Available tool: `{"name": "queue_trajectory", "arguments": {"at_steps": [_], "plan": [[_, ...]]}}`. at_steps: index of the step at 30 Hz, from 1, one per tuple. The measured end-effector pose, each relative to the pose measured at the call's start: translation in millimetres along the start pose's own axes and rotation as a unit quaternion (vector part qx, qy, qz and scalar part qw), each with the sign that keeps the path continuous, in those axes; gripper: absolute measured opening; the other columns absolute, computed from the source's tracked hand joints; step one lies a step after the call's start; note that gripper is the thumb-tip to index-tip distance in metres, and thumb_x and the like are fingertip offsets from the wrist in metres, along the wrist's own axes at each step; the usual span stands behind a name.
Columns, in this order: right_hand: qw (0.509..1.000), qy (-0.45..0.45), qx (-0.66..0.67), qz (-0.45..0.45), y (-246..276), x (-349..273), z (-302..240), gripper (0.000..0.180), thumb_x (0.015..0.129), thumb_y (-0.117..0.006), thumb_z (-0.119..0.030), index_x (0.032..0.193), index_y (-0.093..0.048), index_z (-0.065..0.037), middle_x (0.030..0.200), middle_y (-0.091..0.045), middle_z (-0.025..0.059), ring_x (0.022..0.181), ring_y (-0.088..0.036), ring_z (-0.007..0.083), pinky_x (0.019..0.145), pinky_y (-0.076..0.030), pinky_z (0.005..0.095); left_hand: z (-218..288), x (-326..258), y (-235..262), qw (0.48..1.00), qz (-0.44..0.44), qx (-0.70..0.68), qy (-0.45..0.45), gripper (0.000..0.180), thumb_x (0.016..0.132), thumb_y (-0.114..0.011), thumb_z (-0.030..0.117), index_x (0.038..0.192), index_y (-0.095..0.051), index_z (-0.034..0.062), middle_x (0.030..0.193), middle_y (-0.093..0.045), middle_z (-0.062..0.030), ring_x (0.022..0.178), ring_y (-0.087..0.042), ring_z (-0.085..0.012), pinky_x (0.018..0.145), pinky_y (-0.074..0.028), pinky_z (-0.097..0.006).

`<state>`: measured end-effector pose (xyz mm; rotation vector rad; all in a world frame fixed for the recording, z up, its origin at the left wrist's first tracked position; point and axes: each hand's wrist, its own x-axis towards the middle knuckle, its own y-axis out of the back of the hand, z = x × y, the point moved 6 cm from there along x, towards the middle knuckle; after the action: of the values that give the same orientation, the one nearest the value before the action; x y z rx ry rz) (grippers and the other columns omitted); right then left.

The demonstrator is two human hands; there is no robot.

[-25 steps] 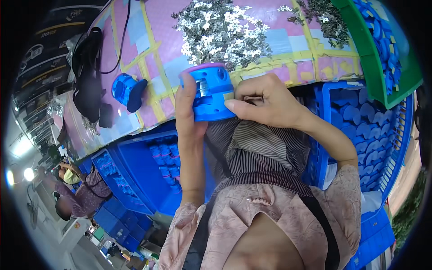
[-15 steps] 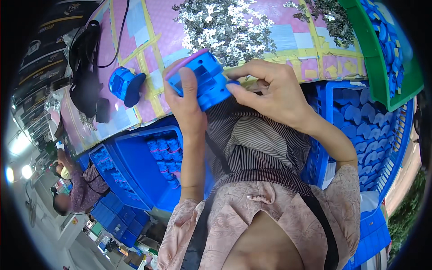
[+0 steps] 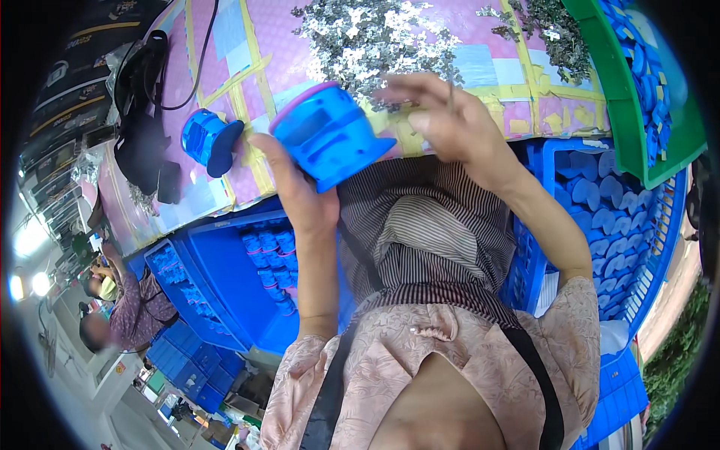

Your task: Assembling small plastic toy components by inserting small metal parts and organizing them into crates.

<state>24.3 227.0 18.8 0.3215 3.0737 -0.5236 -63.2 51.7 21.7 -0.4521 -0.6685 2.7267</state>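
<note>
- My work table (image 3: 247, 45), covered in pink sheet with yellow tape lines and pale blue patches, fills the top of the view; I stand against its near edge in a striped apron
- A blue crate (image 3: 225, 277) on my left holds a cluster of finished-looking blue parts with pink rims (image 3: 270, 255), filling only a part of it, so I judge the batch far from done
- A second blue crate (image 3: 600, 225) on my right is packed with plain blue pieces, seemingly stock not yet worked
- A green tray (image 3: 637, 127) at the table's right end carries more small blue pieces
- A heap of small silver metal bits (image 3: 367, 37) lies on the table just beyond my hands
- The blue plastic part with a pink rim (image 3: 326, 135) is in the air above the table edge, tilted, held by my left hand (image 3: 296, 195) with fingers wrapped under its base
- 1 more blue part (image 3: 210, 139) rests on the table to the left, apart from the held one
- My right hand (image 3: 450, 124) hovers just beside the held part, fingers narrowly pinched; whether a metal bit sits between them I cannot tell
</note>
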Motion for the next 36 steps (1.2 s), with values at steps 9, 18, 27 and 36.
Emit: {"name": "queue_trajectory", "arguments": {"at_steps": [9,18,27,36], "plan": [[0.946,0.173,-0.272,-0.036,-37,-24,-54,0.105,0.050,-0.096,-0.034,0.137,-0.048,0.001,0.110,-0.055,0.0088,0.061,-0.046,0.0061,0.044,-0.033,0.0195,-21,-31,-8,0.945,-0.129,-0.142,0.264,0.064,0.091,-0.059,0.052,0.133,-0.052,0.0036,0.127,-0.060,-0.0168,0.112,-0.062,-0.0287,0.097,-0.051,-0.046],[0.958,0.139,-0.252,0.018,-26,-37,-46,0.103,0.048,-0.094,-0.033,0.134,-0.049,0.002,0.112,-0.058,0.0051,0.055,-0.038,0.0026,0.047,-0.028,0.0186,-18,-41,-40,0.947,-0.101,-0.019,0.304,0.070,0.088,-0.058,0.057,0.130,-0.053,0.0015,0.116,-0.065,-0.0155,0.100,-0.067,-0.0242,0.083,-0.059,-0.038],[0.984,0.109,-0.114,0.085,-5,-46,-54,0.098,0.054,-0.093,-0.031,0.134,-0.048,0.002,0.113,-0.058,0.0063,0.071,-0.043,0.0072,0.061,-0.034,0.0230,-23,-57,-35,0.882,-0.159,-0.166,0.412,0.067,0.093,-0.052,0.058,0.133,-0.052,0.0033,0.122,-0.063,-0.0169,0.102,-0.066,-0.0284,0.088,-0.056,-0.041],[0.969,0.091,0.091,0.211,32,-57,-75,0.091,0.060,-0.093,-0.025,0.134,-0.047,0.003,0.118,-0.058,0.0117,0.100,-0.055,0.0160,0.086,-0.046,0.0298,-18,-64,-7,0.832,-0.137,-0.267,0.467,0.078,0.087,-0.055,0.065,0.130,-0.051,0.0000,0.120,-0.060,-0.0184,0.104,-0.063,-0.0338,0.093,-0.052,-0.045]]}}
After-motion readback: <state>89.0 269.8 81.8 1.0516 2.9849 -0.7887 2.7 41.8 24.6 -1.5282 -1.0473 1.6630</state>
